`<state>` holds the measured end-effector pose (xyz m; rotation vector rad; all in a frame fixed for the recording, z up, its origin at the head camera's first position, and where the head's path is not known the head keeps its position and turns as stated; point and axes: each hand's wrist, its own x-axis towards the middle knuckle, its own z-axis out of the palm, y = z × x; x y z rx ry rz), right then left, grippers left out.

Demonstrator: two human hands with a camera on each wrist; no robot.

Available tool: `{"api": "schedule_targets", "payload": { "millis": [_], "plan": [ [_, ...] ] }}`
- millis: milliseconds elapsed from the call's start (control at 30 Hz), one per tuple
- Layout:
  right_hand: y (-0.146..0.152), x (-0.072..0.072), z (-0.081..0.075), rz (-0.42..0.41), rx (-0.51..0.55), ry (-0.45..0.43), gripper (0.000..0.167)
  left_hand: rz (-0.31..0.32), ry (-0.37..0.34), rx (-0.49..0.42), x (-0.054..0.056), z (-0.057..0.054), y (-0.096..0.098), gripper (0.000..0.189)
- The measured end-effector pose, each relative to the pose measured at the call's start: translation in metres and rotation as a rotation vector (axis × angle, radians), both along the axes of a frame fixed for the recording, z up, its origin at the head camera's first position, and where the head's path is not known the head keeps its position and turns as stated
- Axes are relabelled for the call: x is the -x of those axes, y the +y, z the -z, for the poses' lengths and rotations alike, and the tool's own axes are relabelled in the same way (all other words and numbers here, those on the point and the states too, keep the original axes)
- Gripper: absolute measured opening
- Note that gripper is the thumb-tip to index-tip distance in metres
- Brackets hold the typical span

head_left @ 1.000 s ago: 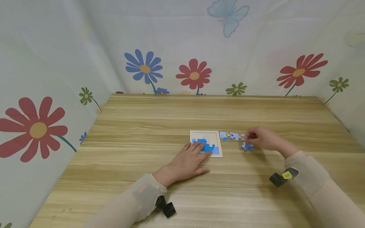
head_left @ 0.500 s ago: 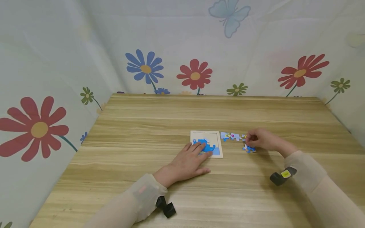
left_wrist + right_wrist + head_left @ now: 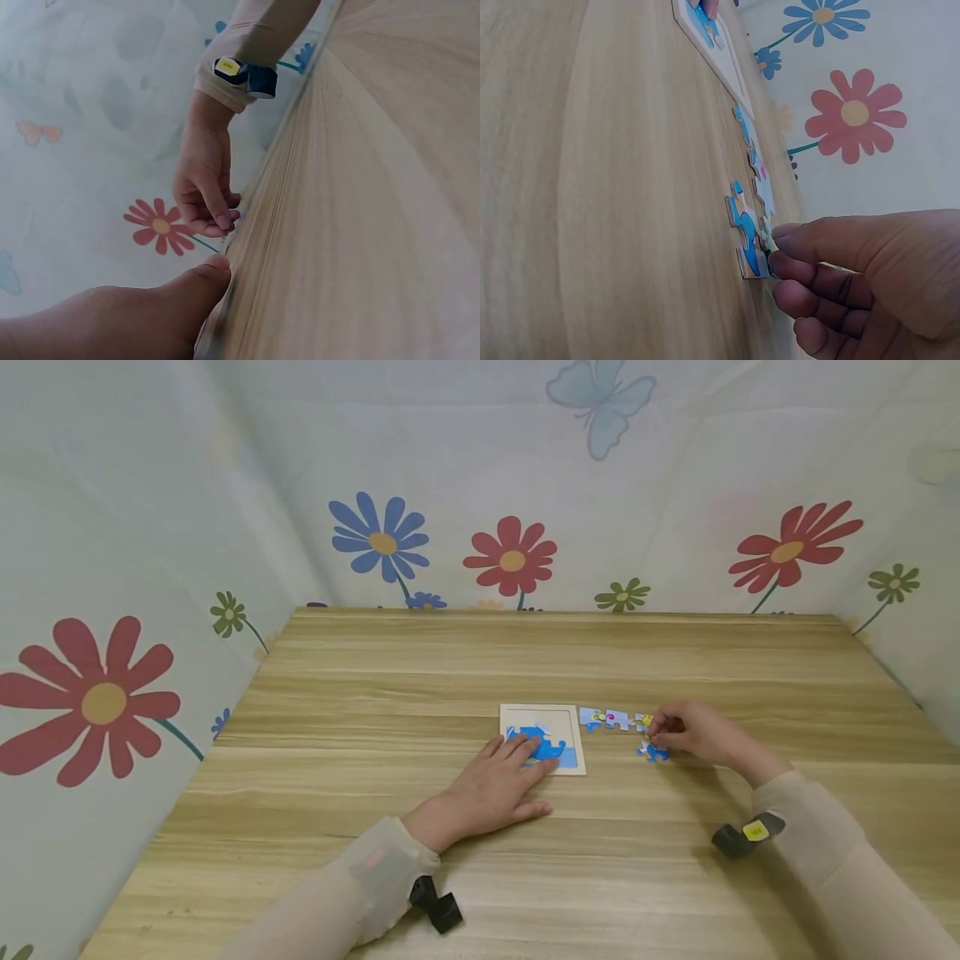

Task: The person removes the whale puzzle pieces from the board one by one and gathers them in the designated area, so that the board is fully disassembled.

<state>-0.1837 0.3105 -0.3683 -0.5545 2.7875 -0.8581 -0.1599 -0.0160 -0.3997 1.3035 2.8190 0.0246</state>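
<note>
Puzzle board [image 3: 552,716], centre of frame, on counter [image 3: 405,677]: my left hand [image 3: 486,790] rests across it, fingers straight. Blue piece [image 3: 651,753], right of centre: my right hand [image 3: 693,732] at its edge, fingers curled; grip unclear.

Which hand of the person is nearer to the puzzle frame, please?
Left. The left hand has its fingers over the puzzle frame; the right hand is off to the frame's right, at the loose puzzle pieces.
</note>
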Motion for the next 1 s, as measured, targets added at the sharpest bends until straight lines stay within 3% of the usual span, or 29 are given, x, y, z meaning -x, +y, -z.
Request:
{"api": "schedule_targets", "payload": {
  "millis": [400,533,1000],
  "plan": [
    [-0.013,0.0,-0.015,0.09,0.024,0.08,0.008,0.018,0.015,0.016,0.001,-0.003,0.0,0.062],
    [-0.025,0.001,-0.017,0.082,0.001,0.12,0.008,0.018,0.014,0.023,0.0,-0.005,0.001,0.062],
    [-0.068,0.009,-0.013,0.069,0.073,0.121,0.013,0.019,0.074,0.013,-0.003,-0.009,-0.007,0.061]
  ]
}}
